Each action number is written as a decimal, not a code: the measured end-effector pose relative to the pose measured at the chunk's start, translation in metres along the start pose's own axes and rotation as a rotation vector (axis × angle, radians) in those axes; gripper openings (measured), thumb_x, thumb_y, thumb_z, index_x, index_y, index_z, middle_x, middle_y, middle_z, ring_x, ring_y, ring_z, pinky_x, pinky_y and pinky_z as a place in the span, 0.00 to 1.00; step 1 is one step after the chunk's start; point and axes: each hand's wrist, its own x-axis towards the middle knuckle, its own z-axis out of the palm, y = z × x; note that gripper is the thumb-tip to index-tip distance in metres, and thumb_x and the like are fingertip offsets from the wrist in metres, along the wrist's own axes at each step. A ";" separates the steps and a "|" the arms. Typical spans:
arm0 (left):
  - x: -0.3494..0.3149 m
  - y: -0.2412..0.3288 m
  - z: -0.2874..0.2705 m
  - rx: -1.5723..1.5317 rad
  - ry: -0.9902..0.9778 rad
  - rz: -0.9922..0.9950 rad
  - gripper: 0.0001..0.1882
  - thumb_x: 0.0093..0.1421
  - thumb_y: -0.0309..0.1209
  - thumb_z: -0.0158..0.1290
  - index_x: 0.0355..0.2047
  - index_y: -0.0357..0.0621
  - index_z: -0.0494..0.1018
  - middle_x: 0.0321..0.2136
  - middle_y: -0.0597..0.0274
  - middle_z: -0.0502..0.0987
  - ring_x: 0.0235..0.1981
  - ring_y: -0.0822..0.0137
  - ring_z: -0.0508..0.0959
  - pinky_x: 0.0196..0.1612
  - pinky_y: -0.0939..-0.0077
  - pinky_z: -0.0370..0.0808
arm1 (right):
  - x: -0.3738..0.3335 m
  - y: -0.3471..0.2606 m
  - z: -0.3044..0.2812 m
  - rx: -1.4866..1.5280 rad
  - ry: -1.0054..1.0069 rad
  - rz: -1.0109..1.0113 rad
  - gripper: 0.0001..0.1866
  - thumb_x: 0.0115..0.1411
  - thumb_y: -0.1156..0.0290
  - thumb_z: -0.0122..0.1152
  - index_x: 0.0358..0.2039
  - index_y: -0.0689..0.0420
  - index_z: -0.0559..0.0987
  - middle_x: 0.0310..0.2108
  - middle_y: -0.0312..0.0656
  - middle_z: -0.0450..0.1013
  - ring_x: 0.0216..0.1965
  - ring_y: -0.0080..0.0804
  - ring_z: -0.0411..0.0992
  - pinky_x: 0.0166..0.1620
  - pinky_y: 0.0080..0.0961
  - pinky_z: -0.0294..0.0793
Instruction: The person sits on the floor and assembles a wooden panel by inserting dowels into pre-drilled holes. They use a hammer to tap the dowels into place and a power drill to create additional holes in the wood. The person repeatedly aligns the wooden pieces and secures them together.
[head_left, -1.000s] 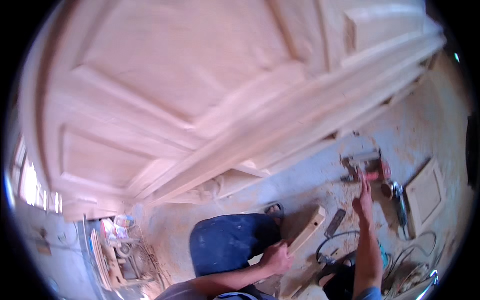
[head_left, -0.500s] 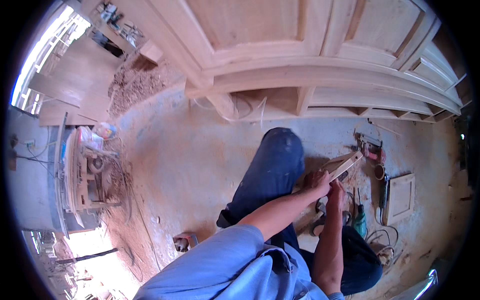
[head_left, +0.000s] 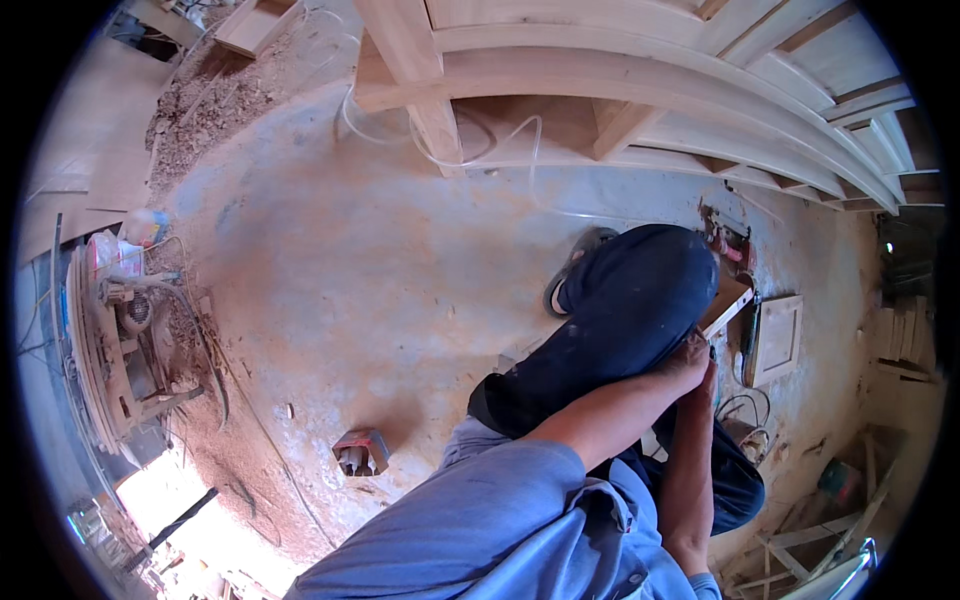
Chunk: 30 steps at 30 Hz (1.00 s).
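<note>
- The wooden piece (head_left: 730, 312) is showing pale cream-tan along its edge.
- The shirt (head_left: 475, 505) is showing plain blue-grey.
- The trousers (head_left: 635, 285) are showing dark navy.
- The floor (head_left: 400, 270) is showing blue-grey mottled with rusty tan.
- By the floor's upper edge, the cabinet (head_left: 600, 75) is showing pale tan.
- Toward the right edge, a tool (head_left: 728, 248) is showing red.

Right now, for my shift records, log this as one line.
left hand: at wooden piece; right hand: beside left; framed panel: on floor
</note>
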 end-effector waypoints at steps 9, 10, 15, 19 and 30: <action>-0.050 0.079 -0.124 -0.036 -0.265 0.878 0.24 0.54 0.35 0.55 0.51 0.38 0.77 0.44 0.53 0.79 0.49 0.55 0.75 0.53 0.57 0.71 | -0.012 -0.015 -0.005 -0.144 -0.047 0.096 0.18 0.66 0.70 0.54 0.54 0.61 0.77 0.44 0.45 0.79 0.49 0.38 0.76 0.54 0.33 0.75; -0.049 0.078 -0.135 -0.068 -0.246 0.885 0.26 0.54 0.36 0.54 0.52 0.37 0.76 0.44 0.52 0.79 0.49 0.55 0.76 0.53 0.56 0.70 | -0.011 -0.019 -0.005 -0.155 -0.059 0.100 0.18 0.65 0.70 0.54 0.54 0.61 0.77 0.44 0.45 0.79 0.49 0.38 0.76 0.54 0.33 0.75; -0.020 0.066 -0.071 0.354 0.007 0.875 0.29 0.54 0.38 0.55 0.54 0.34 0.74 0.45 0.47 0.78 0.50 0.50 0.74 0.54 0.41 0.68 | -0.016 -0.023 -0.002 -0.194 -0.151 0.125 0.19 0.65 0.72 0.55 0.55 0.61 0.77 0.45 0.45 0.79 0.50 0.36 0.76 0.55 0.32 0.74; -0.006 0.030 -0.049 0.352 0.140 0.647 0.31 0.59 0.39 0.50 0.59 0.33 0.69 0.49 0.41 0.76 0.50 0.45 0.75 0.57 0.41 0.67 | -0.022 -0.037 -0.002 -0.218 -0.162 0.142 0.19 0.65 0.73 0.56 0.56 0.60 0.76 0.45 0.45 0.79 0.50 0.35 0.76 0.55 0.32 0.74; 0.037 -0.021 -0.124 -0.073 -0.234 -0.016 0.30 0.55 0.31 0.60 0.58 0.37 0.66 0.51 0.41 0.76 0.54 0.46 0.77 0.57 0.55 0.74 | -0.021 -0.073 0.014 -0.149 -0.252 0.088 0.21 0.64 0.76 0.58 0.58 0.60 0.76 0.47 0.44 0.79 0.52 0.32 0.75 0.56 0.31 0.74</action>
